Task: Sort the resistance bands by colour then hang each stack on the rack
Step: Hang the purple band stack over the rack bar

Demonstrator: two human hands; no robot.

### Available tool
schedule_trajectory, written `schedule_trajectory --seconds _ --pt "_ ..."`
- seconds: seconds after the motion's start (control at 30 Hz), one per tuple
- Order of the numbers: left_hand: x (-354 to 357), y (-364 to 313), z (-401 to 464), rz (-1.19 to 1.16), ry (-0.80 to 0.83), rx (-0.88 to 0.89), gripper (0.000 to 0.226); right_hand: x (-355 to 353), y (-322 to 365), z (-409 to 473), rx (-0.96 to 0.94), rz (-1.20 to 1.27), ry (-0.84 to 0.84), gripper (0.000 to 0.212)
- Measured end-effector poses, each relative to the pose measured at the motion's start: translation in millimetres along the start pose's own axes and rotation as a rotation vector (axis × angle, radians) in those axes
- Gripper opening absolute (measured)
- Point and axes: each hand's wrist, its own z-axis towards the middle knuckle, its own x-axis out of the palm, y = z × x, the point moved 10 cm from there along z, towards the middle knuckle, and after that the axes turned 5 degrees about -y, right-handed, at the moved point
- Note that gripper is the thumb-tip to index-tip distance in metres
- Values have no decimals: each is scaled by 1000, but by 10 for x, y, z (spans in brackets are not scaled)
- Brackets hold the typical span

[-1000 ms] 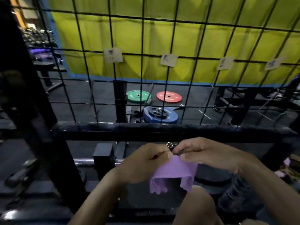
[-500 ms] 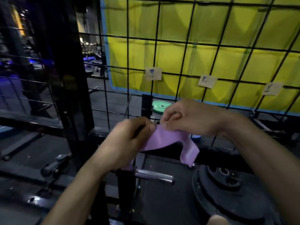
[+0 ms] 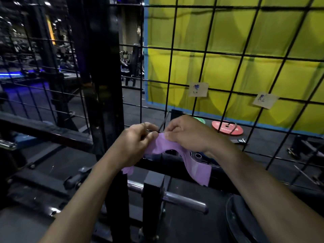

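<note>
A purple resistance band (image 3: pixel 163 146) hangs between both my hands in front of the black wire grid rack (image 3: pixel 203 55). My left hand (image 3: pixel 138 137) pinches its left top edge, and a thin metal hook (image 3: pixel 162 124) sticks up from between the hands. My right hand (image 3: pixel 187 134) pinches the band's top edge just to the right. The band's loose ends droop at the lower left and lower right. Paper labels (image 3: pixel 198 89) are clipped on the grid above my hands.
A thick black upright post (image 3: pixel 103 76) stands left of the grid. A chrome bar (image 3: pixel 184 200) sticks out below the hands, with a black weight plate (image 3: pixel 245 221) at the lower right. A red plate (image 3: pixel 227 128) lies on the floor behind the grid, before a yellow curtain (image 3: pixel 245 41).
Both hands have carried the purple band up from the low black bar to the grid. The view has swung left and up. A metal hook now shows between the hands.
</note>
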Motion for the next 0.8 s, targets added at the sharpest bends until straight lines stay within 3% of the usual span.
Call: schedule_trajectory --seconds 0.23,0.53,0.8 --pt "-77 -72 44 5 -25 77 15 78 2 19 27 31 -6 24" --pt "-8 -71 74 -97 268 20 16 99 78 31 9 -5 117 16" --pt "-19 -27 28 -210 349 -59 19 151 46 49 60 100 195 14"
